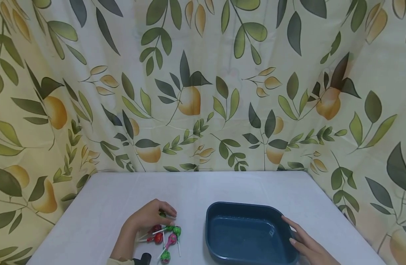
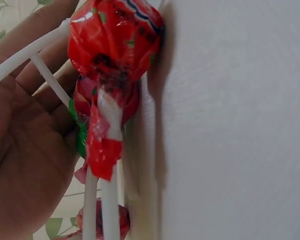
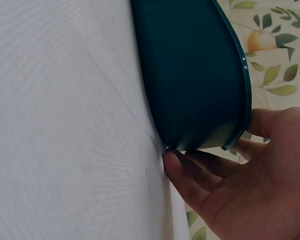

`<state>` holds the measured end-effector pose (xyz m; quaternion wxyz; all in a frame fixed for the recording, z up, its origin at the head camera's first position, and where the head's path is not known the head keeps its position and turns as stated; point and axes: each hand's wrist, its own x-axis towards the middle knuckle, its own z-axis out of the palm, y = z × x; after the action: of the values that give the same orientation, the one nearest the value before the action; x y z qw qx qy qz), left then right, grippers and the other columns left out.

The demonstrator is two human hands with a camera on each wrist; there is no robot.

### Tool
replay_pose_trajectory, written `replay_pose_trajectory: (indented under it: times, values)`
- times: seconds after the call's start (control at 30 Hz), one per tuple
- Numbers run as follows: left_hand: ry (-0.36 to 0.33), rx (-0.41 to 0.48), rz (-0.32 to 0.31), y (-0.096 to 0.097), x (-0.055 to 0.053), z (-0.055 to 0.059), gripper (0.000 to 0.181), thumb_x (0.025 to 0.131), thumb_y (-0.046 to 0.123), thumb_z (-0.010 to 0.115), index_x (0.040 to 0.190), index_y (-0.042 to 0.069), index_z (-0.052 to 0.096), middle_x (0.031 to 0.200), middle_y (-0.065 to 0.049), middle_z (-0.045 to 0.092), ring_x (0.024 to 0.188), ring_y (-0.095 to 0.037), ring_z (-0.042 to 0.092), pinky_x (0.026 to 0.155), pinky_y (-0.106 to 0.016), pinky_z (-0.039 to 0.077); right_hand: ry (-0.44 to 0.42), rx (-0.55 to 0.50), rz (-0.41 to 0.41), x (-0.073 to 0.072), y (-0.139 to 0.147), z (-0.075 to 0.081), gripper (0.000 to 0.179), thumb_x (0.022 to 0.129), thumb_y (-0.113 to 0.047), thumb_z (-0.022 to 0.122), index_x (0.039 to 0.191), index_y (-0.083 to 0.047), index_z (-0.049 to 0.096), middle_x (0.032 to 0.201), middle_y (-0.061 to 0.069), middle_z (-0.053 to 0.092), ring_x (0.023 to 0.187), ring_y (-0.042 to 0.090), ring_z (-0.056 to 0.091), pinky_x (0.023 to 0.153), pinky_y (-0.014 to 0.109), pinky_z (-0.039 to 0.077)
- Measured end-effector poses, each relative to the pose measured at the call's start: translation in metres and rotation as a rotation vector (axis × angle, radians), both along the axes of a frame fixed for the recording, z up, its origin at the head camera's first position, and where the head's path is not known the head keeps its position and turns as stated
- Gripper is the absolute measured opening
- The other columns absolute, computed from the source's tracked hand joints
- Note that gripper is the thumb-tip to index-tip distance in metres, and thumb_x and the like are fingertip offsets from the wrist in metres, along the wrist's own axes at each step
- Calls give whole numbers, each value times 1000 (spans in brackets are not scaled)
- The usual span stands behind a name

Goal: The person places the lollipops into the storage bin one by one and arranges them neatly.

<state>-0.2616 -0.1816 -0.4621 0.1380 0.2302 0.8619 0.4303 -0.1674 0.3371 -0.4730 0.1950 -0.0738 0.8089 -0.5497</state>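
Observation:
On the left of the table, my left hand (image 1: pixel 152 214) curls its fingers over a small pile of wrapped lollipops (image 1: pixel 158 238). A green-wrapped lollipop (image 1: pixel 162 214) shows between its thumb and fingers. In the left wrist view, a white stick (image 2: pixel 32 52) slants up across the fingers; where the fingertips meet its candy is hidden. Closest to that camera is a red-wrapped lollipop (image 2: pixel 115 40). Against the right end of a dark blue rectangular container (image 1: pixel 249 208) rests my right hand (image 1: pixel 307 243), fingers extended. In the right wrist view those fingers (image 3: pixel 187 182) touch the end wall from base to rim.
A white cloth covers the table (image 1: pixel 189 184). Behind it and at both sides hangs a curtain (image 1: pixel 203 136) printed with leaves and fruit. A black strap piece (image 1: pixel 144 258) sits at the left wrist, close to the lollipops.

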Motion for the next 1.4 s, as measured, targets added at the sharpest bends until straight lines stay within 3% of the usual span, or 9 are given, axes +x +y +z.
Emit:
replay_pose_trajectory:
  times: [0.13,0.23,0.63,0.9,1.1,1.4]
  values:
    - [1,7,-13,-2,0,0,13,85,16,87,96,12,82,101,3,74,95,-23,65,88,-44,52,12,-8,-3,0,0,-2,69,113,-26,43,163,-1,3,163,39,-3,143,67,10,95,79,36]
    - [-9,15,-17,-3,1,0,12,85,16,87,95,10,82,97,2,74,86,-20,64,78,-35,52,32,-4,17,0,1,-3,69,113,-25,43,163,1,3,162,40,0,142,67,14,97,77,37]
    - [-2,-25,-36,-6,0,2,14,80,16,91,92,17,83,99,7,74,98,-20,64,91,-48,50,23,23,5,-3,3,-2,71,112,-28,45,163,-1,5,162,40,5,142,65,18,101,74,36]
    - [9,-44,-31,-4,0,3,15,80,18,91,93,19,82,96,8,72,93,-20,61,85,-43,49,34,34,4,-1,3,-2,69,112,-26,45,163,0,5,162,40,3,142,65,19,101,74,37]
    - [-31,-65,-22,-3,-1,-2,21,81,18,90,101,20,83,103,7,68,98,-20,58,89,-46,46,49,35,15,0,3,-2,68,113,-25,44,163,1,6,162,40,4,142,65,20,100,74,37]
    - [-25,-70,-43,-7,0,-3,14,84,24,88,97,22,83,103,9,68,101,-20,58,92,-49,46,31,41,19,-1,3,2,68,113,-28,43,163,0,6,162,40,8,142,64,23,102,73,37]
